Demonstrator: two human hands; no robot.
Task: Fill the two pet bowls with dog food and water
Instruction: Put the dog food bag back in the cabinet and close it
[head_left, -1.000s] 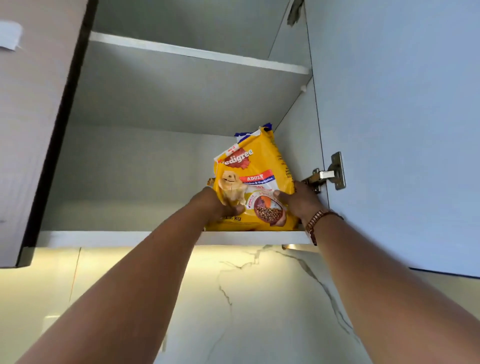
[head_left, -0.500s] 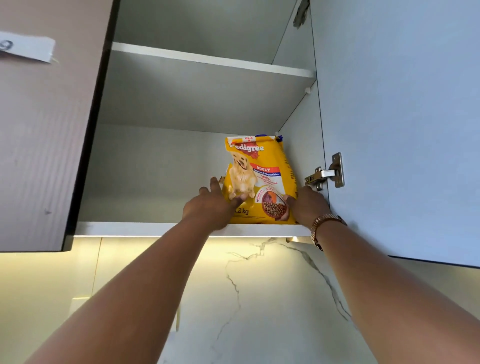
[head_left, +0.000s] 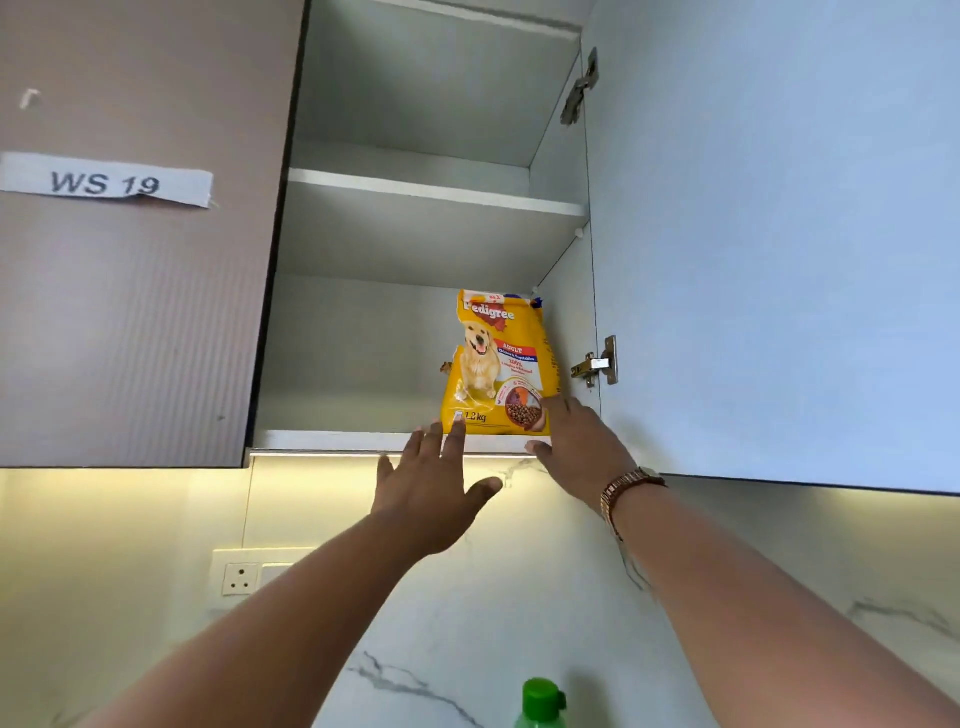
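A yellow dog food bag (head_left: 493, 364) stands upright on the lower shelf (head_left: 353, 440) of an open wall cabinet, against its right side. My left hand (head_left: 431, 493) is below the shelf's front edge with fingers spread and nothing in it; its fingertips overlap the bag's bottom edge in the view. My right hand (head_left: 576, 447), with a watch on its wrist, reaches up with straight fingers to the bag's lower right corner and does not grip it. The pet bowls are out of sight.
The cabinet door (head_left: 779, 234) hangs open on the right, with a hinge (head_left: 597, 364) beside the bag. A closed door labelled WS 19 (head_left: 104, 182) is on the left. A wall socket (head_left: 241, 577) is below, and a green bottle cap (head_left: 543, 701) shows at the bottom edge.
Both hands held the bag at the shelf front, set it upright, and have now let go. The left hand has dropped below the shelf edge. The view has tilted down.
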